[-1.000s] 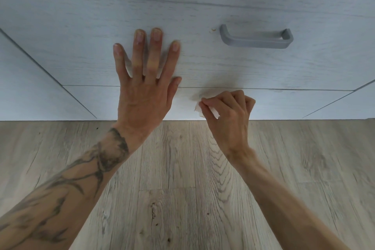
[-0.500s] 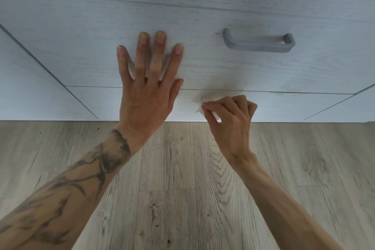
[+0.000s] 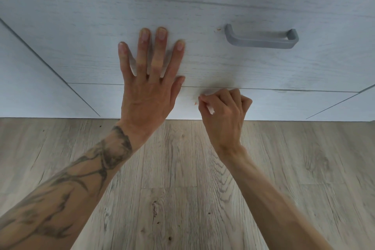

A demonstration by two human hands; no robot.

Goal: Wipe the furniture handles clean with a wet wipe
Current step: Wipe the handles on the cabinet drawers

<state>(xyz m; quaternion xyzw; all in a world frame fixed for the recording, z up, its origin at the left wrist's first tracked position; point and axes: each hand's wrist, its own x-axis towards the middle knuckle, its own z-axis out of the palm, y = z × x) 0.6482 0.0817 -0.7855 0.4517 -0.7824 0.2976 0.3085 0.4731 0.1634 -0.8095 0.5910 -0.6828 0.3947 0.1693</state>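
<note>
Handle (image 3: 261, 43): matte grey squared bar, long axis horizontal, on the pale wood-grain drawer front (image 3: 81, 42), no hand on it. Left hand (image 3: 150, 87) lies flat on that front, fingers straight and spread. Right hand (image 3: 223, 111) is below the handle, fingers curled tight round the wet wipe (image 3: 211, 110), only a white sliver showing. Floor (image 3: 182, 168): grey oak-look planks.

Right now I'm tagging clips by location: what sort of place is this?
Likely a room at home: a pale wood-grain drawer front with a grey handle, low above wood-look plank flooring.
</note>
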